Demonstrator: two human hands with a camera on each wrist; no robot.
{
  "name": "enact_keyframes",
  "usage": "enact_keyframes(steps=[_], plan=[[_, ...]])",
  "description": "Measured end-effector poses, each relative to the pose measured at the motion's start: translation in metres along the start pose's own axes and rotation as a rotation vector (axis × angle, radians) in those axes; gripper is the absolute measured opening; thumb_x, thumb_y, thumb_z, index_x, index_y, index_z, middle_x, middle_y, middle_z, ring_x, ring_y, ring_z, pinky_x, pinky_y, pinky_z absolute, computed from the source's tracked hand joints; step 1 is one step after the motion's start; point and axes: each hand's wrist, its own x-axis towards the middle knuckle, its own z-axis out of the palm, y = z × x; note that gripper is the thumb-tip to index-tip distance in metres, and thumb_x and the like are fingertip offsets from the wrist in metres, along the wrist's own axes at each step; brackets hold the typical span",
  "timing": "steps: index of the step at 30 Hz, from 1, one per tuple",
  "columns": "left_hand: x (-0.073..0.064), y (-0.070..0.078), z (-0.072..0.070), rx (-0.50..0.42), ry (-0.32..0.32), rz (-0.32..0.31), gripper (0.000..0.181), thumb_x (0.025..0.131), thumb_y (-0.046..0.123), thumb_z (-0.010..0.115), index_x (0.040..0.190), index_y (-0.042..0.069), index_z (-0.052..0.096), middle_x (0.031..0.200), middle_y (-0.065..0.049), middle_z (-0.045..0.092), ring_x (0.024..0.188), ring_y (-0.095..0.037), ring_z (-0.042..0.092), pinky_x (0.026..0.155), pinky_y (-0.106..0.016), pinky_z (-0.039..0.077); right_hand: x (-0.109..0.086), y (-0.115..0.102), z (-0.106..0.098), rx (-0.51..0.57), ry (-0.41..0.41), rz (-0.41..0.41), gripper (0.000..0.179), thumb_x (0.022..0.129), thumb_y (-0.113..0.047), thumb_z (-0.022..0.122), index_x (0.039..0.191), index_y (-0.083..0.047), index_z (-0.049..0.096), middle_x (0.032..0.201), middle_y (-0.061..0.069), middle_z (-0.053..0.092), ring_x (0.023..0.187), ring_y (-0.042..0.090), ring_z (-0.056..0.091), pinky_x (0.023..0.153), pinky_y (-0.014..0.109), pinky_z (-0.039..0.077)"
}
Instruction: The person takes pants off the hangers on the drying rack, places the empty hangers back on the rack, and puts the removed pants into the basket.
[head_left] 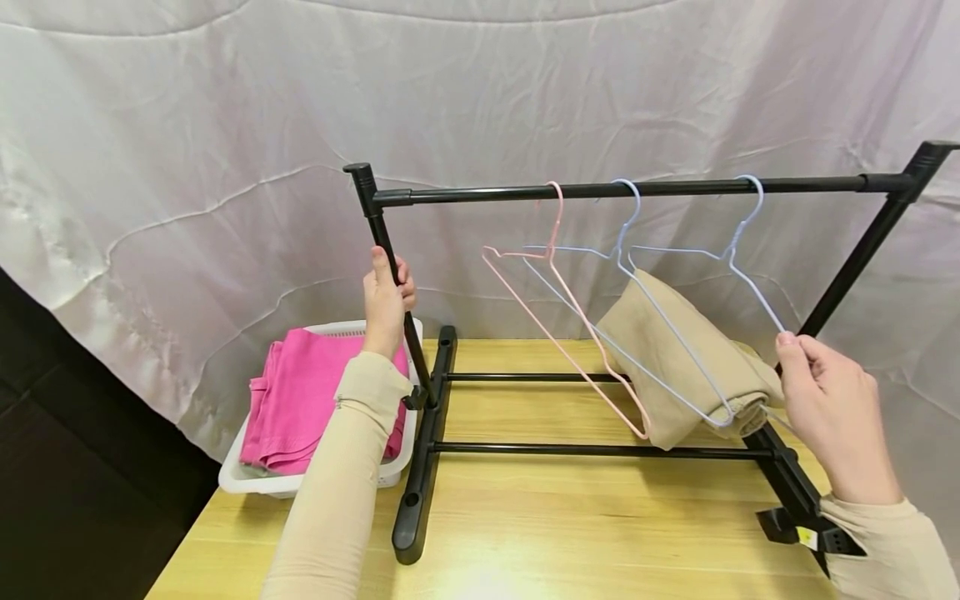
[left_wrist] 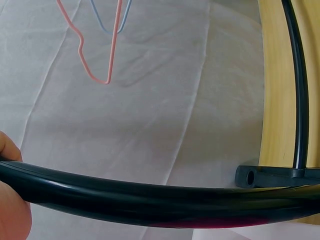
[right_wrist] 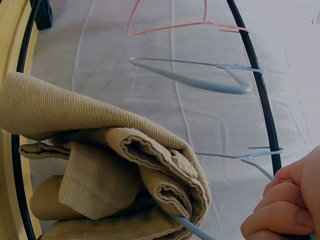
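Note:
My left hand (head_left: 386, 300) grips the left post (head_left: 415, 342) of a black garment rack. Curled fingers of my right hand (head_left: 836, 408) hold the rack's right post (head_left: 847, 258). The thumb there lies by the end of a blue wire hanger (head_left: 753, 287), whose corner is hidden behind the hand. Over this hanger's lower bar hangs a folded khaki garment (head_left: 667, 358), its layered edges (right_wrist: 172, 192) showing in the right wrist view. A second blue hanger (head_left: 628, 221) and a pink hanger (head_left: 555, 233) hang bare from the top rail (head_left: 480, 194).
A white plastic basket (head_left: 232, 477) with folded pink cloth (head_left: 303, 400) stands left of the rack. The rack's feet (head_left: 417, 508) and two lower bars stand on a wooden table (head_left: 540, 508). Behind hangs a pale curtain (head_left: 262, 125).

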Motion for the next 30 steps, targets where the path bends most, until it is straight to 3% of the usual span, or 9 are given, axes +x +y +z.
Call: enact_keyframes(steps=[9, 20, 30], plan=[[-0.001, 0.001, 0.0, 0.01, -0.003, -0.005, 0.063, 0.101, 0.075, 0.034, 0.078, 0.018, 0.044, 0.058, 0.008, 0.035, 0.049, -0.003, 0.031, 0.046, -0.018, 0.024, 0.0, -0.002, 0.001, 0.027, 0.036, 0.033, 0.05, 0.113, -0.039, 0.046, 0.071, -0.012, 0.046, 0.053, -0.006, 0.031, 0.057, 0.008, 0.035, 0.056, 0.032, 0.025], [-0.001, 0.001, 0.0, 0.01, -0.003, -0.001, 0.064, 0.098, 0.078, 0.035, 0.077, 0.018, 0.044, 0.058, 0.009, 0.036, 0.049, -0.002, 0.03, 0.045, -0.018, 0.024, 0.003, -0.005, -0.002, 0.094, 0.115, 0.101, 0.056, 0.111, -0.045, 0.05, 0.066, -0.013, 0.051, 0.048, -0.008, 0.036, 0.055, 0.005, 0.038, 0.054, 0.03, 0.025], [0.0, -0.001, -0.001, 0.013, 0.001, -0.004, 0.064, 0.099, 0.077, 0.034, 0.077, 0.017, 0.044, 0.058, 0.009, 0.036, 0.049, -0.002, 0.031, 0.046, -0.018, 0.025, 0.002, -0.012, -0.008, 0.104, 0.134, 0.12, 0.056, 0.111, -0.046, 0.051, 0.066, -0.013, 0.051, 0.05, -0.011, 0.038, 0.054, 0.006, 0.036, 0.055, 0.029, 0.024]])
